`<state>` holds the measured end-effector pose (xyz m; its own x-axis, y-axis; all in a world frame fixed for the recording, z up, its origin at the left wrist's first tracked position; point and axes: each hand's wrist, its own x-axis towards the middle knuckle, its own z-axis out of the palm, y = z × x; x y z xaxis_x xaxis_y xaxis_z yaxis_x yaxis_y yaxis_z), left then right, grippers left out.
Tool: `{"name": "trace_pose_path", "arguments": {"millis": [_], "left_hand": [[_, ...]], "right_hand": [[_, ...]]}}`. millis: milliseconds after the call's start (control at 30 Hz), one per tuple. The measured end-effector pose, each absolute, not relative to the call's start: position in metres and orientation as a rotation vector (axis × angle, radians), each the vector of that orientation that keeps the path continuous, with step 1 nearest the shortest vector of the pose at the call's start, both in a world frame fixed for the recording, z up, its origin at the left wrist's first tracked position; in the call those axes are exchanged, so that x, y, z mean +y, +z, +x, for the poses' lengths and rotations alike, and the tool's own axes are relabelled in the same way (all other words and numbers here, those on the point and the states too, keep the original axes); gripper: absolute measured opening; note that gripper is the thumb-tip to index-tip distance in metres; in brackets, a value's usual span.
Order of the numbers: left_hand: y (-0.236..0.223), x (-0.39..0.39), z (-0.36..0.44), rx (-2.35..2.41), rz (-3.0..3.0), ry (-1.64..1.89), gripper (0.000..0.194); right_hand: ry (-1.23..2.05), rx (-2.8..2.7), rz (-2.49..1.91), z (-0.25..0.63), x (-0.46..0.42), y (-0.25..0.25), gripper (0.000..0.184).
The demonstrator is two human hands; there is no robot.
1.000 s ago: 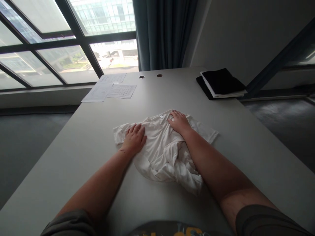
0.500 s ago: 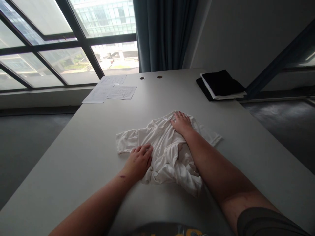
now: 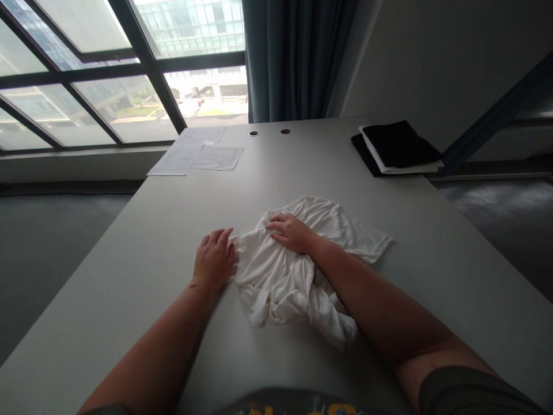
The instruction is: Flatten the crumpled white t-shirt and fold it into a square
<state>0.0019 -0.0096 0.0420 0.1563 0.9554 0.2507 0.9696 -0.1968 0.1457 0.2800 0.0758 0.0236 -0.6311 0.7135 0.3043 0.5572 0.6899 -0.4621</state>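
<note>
A crumpled white T-shirt (image 3: 276, 276) lies on the table, its lower part bunched into folds toward me. My left hand (image 3: 215, 255) rests over the sleeve at the shirt's left, fingers stretched and slightly apart, hiding most of that sleeve. Near the collar, my right hand (image 3: 294, 231) lies flat on the fabric with its fingers extended to the left. The other sleeve (image 3: 375, 242) spreads out to the right, beyond my right forearm.
The pale table (image 3: 173, 219) carries several sheets of paper (image 3: 173, 158) at the far left. Folded black and white cloth (image 3: 401, 147) sits at the far right edge. Two cable holes (image 3: 285, 132) are near the back, before a blue curtain (image 3: 294, 63).
My left hand has moved left and away from me, from the shirt's body onto the sleeve. My right hand has slid left and nearer to me. The fabric on the left has shifted.
</note>
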Motion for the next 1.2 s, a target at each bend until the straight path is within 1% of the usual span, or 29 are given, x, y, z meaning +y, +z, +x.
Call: {"name": "trace_pose_path", "arguments": {"millis": [33,100,167,200,400,567,633,667,800,900,967,1100,1200], "left_hand": [[0.04,-0.006,-0.003,-1.998,-2.301,-0.395,0.038],[0.039,-0.002,-0.01,-2.056,-2.272,-0.301,0.031],[0.039,0.0,-0.014,-2.071,-2.306,-0.267,0.022],[0.04,0.001,-0.015,-2.08,-2.312,-0.282,0.02],[0.037,0.008,-0.026,-2.288,-2.132,-0.592,0.019],[0.032,0.013,-0.043,-2.223,-2.185,-0.909,0.013],[0.032,0.017,-0.051,-2.198,-2.196,-0.925,0.012],[0.032,0.019,-0.055,-2.198,-2.183,-0.899,0.012],[0.033,0.023,-0.065,-2.205,-2.1,-0.62,0.016],[0.035,0.019,-0.06,-2.249,-1.985,-0.42,0.02],[0.038,0.014,-0.05,-2.212,-1.988,-0.428,0.026],[0.035,0.004,-0.018,-1.894,-2.363,-0.477,0.041],[0.026,0.003,-0.001,-1.789,-2.601,-0.352,0.051]], "right_hand": [[0.48,-2.425,-0.954,0.28,0.076,0.02,0.028],[0.542,-2.386,-0.907,0.282,0.078,0.015,0.028],[0.601,-2.327,-0.872,0.286,0.08,0.011,0.032],[0.62,-2.29,-0.867,0.287,0.08,0.011,0.034],[0.558,-2.027,-0.908,0.291,0.083,0.011,0.045],[0.54,-2.017,-0.943,0.292,0.086,0.007,0.052],[0.558,-2.073,-0.939,0.292,0.086,0.005,0.055],[0.563,-2.108,-0.945,0.292,0.086,0.004,0.053],[0.521,-2.291,-0.988,0.291,0.087,0.0,0.04],[0.458,-2.369,-1.01,0.291,0.086,-0.001,0.039],[0.439,-2.388,-1.022,0.291,0.086,-0.001,0.04],[0.444,-2.41,-1.024,0.29,0.085,-0.001,0.042],[0.424,-2.408,-1.002,0.29,0.085,0.001,0.041]]}}
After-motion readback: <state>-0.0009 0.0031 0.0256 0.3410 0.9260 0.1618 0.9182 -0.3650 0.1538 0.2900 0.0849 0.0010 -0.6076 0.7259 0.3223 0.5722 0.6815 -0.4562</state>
